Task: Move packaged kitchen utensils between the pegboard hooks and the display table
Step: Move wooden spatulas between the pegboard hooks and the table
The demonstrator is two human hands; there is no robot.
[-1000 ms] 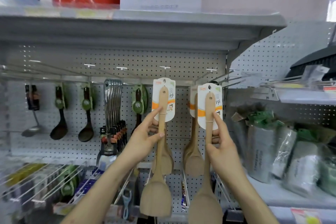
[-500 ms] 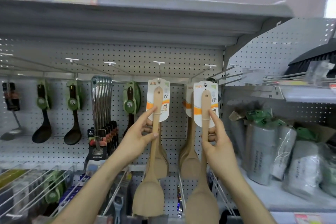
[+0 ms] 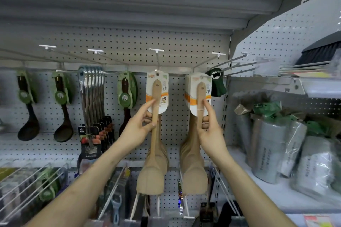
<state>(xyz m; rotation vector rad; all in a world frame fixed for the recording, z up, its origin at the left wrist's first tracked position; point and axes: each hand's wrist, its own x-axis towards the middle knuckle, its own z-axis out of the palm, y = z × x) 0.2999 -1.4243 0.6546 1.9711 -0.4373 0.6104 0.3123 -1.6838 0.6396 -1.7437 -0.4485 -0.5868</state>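
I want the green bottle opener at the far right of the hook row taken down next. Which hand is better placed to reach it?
The right hand. It holds the right wooden spatula directly beside the green bottle opener, which hangs just up and right of it. The left hand is further left, gripping the other spatula.

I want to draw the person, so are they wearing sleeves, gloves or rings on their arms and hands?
No. Both forearms are bare as far as the picture shows. The left hand and right hand have no gloves, rings, watch or bracelets, and the nails are short and plain.
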